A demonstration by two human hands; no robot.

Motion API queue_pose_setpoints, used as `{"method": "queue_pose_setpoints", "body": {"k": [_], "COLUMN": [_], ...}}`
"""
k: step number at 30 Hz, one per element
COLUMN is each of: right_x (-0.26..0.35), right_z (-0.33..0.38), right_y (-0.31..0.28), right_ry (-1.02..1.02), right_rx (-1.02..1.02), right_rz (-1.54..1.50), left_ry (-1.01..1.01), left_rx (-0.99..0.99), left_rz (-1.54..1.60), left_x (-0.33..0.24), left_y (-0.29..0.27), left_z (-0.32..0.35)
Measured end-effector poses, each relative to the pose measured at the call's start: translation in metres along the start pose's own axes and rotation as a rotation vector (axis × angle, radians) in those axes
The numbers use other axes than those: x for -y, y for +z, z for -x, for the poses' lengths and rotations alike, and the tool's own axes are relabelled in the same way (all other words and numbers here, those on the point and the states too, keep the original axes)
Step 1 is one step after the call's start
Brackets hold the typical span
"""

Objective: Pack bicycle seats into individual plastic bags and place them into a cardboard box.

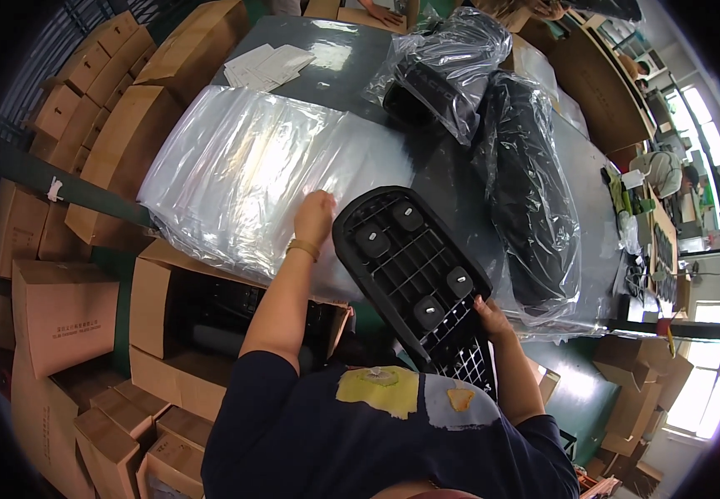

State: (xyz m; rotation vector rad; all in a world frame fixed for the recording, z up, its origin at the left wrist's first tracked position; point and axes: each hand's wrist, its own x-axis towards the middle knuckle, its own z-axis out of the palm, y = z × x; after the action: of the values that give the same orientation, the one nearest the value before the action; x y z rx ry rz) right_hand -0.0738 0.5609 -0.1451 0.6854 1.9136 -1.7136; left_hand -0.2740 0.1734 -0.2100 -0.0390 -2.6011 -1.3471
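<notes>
My right hand (493, 318) grips the side edge of a long black moulded plastic shell (451, 249). The shell has one rounded end, a ribbed grid and several round-cornered pads with small metal pieces; it slants from the table down against my body. On the near edge of a stack of clear plastic bags (243, 158), my left hand (315, 216) is closed, fingers curled in. Whether it pinches a bag is hidden. The left wrist wears a thin band, and the shell's rounded end lies just right of this hand.
Two black parts wrapped in clear plastic, one bulky (443, 75) and one long (534, 191), lie on the dark table (451, 183). Paper sheets (268, 66) sit at its far left. An open carton (177, 358) holds black parts below. Another person's hand (385, 13) shows at the far edge.
</notes>
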Motion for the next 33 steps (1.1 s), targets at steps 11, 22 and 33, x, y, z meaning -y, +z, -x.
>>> {"method": "queue_pose_setpoints", "body": {"k": [11, 22, 33], "right_x": [0.085, 0.152, 0.225], "right_z": [-0.038, -0.076, -0.071], "right_y": [0.065, 0.094, 0.249], "right_ry": [-0.143, -0.789, -0.741], "right_rx": [0.026, -0.476, 0.235], "right_rz": [0.196, 0.464, 0.703], "left_ry": [-0.388, -0.447, -0.564], "left_rx": [-0.101, -0.003, -0.015], "left_rz": [1.715, 1.062, 1.643], "left_x": [0.011, -0.039, -0.047], "left_y": [-0.151, -0.151, -0.129], "left_z": [-0.01, 0.053, 0.068]}}
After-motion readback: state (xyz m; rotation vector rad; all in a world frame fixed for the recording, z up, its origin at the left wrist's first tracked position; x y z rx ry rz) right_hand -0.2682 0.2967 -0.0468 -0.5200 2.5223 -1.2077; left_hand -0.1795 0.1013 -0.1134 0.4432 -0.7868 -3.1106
